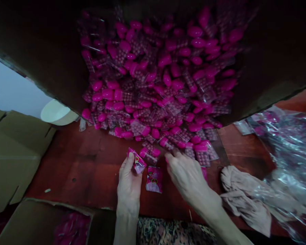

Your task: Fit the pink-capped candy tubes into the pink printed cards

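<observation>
A small pink printed packet [137, 161] is held between the thumb and fingers of my left hand [129, 178]. My right hand [185, 172] rests at the front edge of a heap of clear packs with pink caps and small beads [165, 98]; its fingertips are bent down and partly hidden, so what they grip cannot be made out. Between my hands a second pink packet [154, 179] lies flat on the red-brown table [86, 163]. Part of another pink piece shows just beyond my right wrist.
A large dark carton [53, 51] surrounds the heap. At the left are a white bowl [58, 114] and cardboard [15, 149]; an open box [38, 221] with pink packets stands lower left. A crumpled cloth [244, 197] and clear plastic bags [293, 163] lie right.
</observation>
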The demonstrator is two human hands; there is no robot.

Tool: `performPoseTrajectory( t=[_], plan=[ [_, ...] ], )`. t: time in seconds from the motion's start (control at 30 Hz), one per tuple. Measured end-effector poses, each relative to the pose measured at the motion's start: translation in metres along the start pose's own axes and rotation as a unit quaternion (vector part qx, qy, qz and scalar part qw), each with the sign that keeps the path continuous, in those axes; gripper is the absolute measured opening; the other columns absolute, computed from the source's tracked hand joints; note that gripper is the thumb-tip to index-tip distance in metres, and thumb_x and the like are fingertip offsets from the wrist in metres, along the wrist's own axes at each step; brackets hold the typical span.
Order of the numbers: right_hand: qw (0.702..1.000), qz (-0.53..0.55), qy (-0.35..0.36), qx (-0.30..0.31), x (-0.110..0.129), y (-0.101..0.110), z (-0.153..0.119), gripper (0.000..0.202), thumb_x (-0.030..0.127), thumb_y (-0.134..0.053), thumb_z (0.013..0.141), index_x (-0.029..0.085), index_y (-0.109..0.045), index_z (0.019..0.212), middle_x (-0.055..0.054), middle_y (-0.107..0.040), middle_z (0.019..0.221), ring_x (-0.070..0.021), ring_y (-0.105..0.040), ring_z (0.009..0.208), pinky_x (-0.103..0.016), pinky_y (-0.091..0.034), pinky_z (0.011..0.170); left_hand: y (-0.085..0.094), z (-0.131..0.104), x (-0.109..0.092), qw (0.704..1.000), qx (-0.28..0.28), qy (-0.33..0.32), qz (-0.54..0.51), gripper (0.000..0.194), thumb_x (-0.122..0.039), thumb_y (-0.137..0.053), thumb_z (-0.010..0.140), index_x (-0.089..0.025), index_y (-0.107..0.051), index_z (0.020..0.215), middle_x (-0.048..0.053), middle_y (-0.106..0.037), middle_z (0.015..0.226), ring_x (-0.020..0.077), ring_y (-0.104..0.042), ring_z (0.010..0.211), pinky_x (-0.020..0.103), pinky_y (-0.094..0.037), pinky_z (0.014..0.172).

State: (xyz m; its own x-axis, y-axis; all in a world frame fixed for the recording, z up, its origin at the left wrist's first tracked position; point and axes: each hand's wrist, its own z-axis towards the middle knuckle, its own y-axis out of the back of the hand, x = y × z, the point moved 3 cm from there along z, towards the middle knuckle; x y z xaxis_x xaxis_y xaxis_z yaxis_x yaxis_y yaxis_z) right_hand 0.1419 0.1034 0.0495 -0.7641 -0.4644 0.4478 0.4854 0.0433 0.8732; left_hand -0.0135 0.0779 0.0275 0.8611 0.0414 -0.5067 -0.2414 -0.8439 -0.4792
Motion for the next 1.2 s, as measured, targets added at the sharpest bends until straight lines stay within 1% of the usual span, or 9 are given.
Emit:
performPoseTrajectory(
  t=[0.2, 0.43, 0.53, 0.6, 0.67, 0.73, 0.83, 0.97, 1.2],
  plan=[
    [0.994, 0.052, -0.08, -0.049, 0.0, -0.037, 0.044, 0.017, 0.014, -0.049, 0.078, 0.015, -0.058, 0.092, -0.013, -0.06, 0.087, -0.0268, -0.056, 0.08, -0.036, -0.044, 0.066, 0.003, 0.002, -0.004, 1.0, 0.012, 0.004, -0.026, 0.009, -0.013, -0.064, 0.076, -0.014, -0.064, 0.067, -0.002, -0.06, 0.056, 0.0053, -0.053, 0.048, 0.016, -0.042, 0.047],
    [0.972, 0.156, -0.126, -0.119, -0.007, -0.037, 0.035, 0.016, 0.029, -0.048, 0.087, 0.016, -0.056, 0.092, -0.004, -0.063, 0.078, -0.0176, -0.058, 0.068, -0.027, -0.047, 0.062, -0.005, 0.004, -0.006, 0.999, -0.002, 0.008, -0.039, 0.018, -0.014, -0.06, 0.079, -0.014, -0.06, 0.062, -0.004, -0.059, 0.052, 0.0054, -0.053, 0.045, 0.017, -0.041, 0.044],
    [0.957, 0.249, -0.118, -0.086, 0.007, -0.019, 0.024, 0.017, 0.032, -0.047, 0.09, 0.018, -0.055, 0.093, -0.001, -0.062, 0.075, -0.0144, -0.057, 0.065, -0.024, -0.047, 0.059, -0.007, 0.003, -0.007, 0.999, -0.001, 0.0, -0.042, 0.02, -0.013, -0.056, 0.082, -0.014, -0.06, 0.063, -0.004, -0.061, 0.054, 0.0055, -0.054, 0.046, 0.017, -0.044, 0.048],
    [0.94, 0.329, -0.085, 0.02, 0.022, -0.014, 0.014, 0.016, 0.032, -0.046, 0.091, 0.02, -0.056, 0.094, 0.0, -0.063, 0.077, -0.0137, -0.059, 0.067, -0.023, -0.049, 0.061, -0.008, 0.0, -0.006, 0.999, 0.01, -0.009, -0.035, 0.016, -0.015, -0.058, 0.081, -0.014, -0.061, 0.066, -0.002, -0.063, 0.057, 0.007, -0.057, 0.05, 0.019, -0.046, 0.052],
    [0.93, 0.354, -0.07, 0.07, 0.033, -0.016, 0.002, 0.021, 0.031, -0.045, 0.091, 0.022, -0.056, 0.107, -0.002, -0.066, 0.092, -0.0159, -0.062, 0.081, -0.026, -0.051, 0.07, -0.008, -0.003, -0.003, 1.0, 0.025, -0.012, -0.015, 0.011, -0.022, -0.064, 0.077, -0.014, -0.062, 0.069, -0.001, -0.065, 0.061, 0.0098, -0.059, 0.055, 0.021, -0.048, 0.057],
    [0.934, 0.349, -0.071, 0.026, 0.036, -0.022, -0.009, 0.037, 0.032, -0.048, 0.09, 0.024, -0.046, 0.126, -0.006, -0.06, 0.118, -0.0198, -0.058, 0.104, -0.032, -0.05, 0.085, -0.007, -0.007, 0.001, 0.999, 0.039, -0.012, 0.011, 0.015, -0.028, -0.069, 0.071, -0.014, -0.063, 0.073, 0.0, -0.066, 0.066, 0.0116, -0.061, 0.059, 0.023, -0.049, 0.06],
    [0.934, 0.351, -0.066, 0.013, 0.033, -0.039, -0.017, 0.049, 0.031, -0.05, 0.088, 0.026, -0.037, 0.136, -0.006, -0.052, 0.131, -0.0212, -0.052, 0.116, -0.037, -0.046, 0.095, -0.004, -0.011, 0.005, 0.998, 0.048, -0.019, 0.044, 0.022, -0.032, -0.072, 0.068, -0.016, -0.064, 0.08, 0.0, -0.067, 0.072, 0.011, -0.061, 0.061, 0.023, -0.049, 0.06],
    [0.918, 0.385, -0.064, 0.064, 0.026, -0.046, -0.014, 0.052, 0.029, -0.056, 0.085, 0.026, -0.041, 0.134, -0.006, -0.058, 0.125, -0.0214, -0.056, 0.111, -0.036, -0.048, 0.092, -0.003, -0.012, 0.006, 0.994, 0.049, -0.065, 0.073, 0.023, -0.033, -0.071, 0.068, -0.017, -0.063, 0.082, -0.001, -0.067, 0.068, 0.0098, -0.06, 0.056, 0.023, -0.049, 0.06],
    [0.846, 0.504, -0.147, 0.095, 0.027, -0.036, -0.001, 0.049, 0.027, -0.061, 0.08, 0.02, -0.049, 0.127, -0.003, -0.07, 0.086, -0.016, -0.065, 0.069, -0.026, -0.056, 0.06, -0.007, -0.013, 0.007, 0.993, 0.043, -0.074, 0.079, 0.024, -0.031, -0.075, 0.063, -0.016, -0.063, 0.077, -0.001, -0.067, 0.063, 0.0106, -0.06, 0.052, 0.022, -0.05, 0.054]
  ],
)
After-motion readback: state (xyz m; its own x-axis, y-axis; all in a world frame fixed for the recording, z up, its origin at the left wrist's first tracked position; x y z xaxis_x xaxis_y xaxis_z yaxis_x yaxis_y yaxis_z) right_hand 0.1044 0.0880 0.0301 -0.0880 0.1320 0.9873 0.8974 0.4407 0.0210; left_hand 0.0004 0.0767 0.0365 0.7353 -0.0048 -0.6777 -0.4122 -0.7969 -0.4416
